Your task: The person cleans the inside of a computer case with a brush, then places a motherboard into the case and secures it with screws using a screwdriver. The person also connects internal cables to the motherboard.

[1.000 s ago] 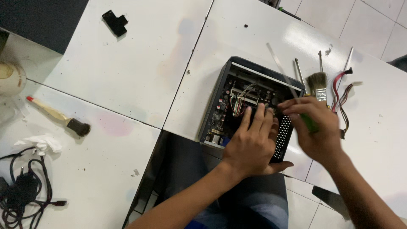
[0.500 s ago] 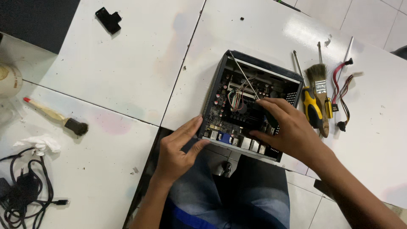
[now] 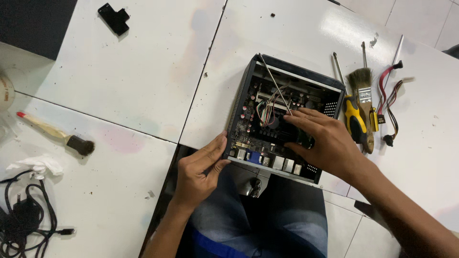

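Left hand (image 3: 198, 172) steadies open computer case (image 3: 282, 119) mid-frame, fingers loosely apart; right hand (image 3: 325, 141) fingers spread flat on the board inside.

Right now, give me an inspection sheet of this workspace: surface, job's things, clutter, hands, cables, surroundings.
Surface: scuffed white tabletops, seams between panels.
Job's things: open black metal computer case, circuit board exposed, overhanging the table edge.
Clutter: yellow-and-black screwdriver, bristle paintbrush, wooden-handled small brush, crumpled white tissue, black plastic bracket.
Hands: left hand touches the case's near-left corner; right hand rests flat inside it; neither closes a grip.
Cables: red flat cable, black power adapter cord.
Surroundings: pale floor tiles, seated person's blue-grey trousers.
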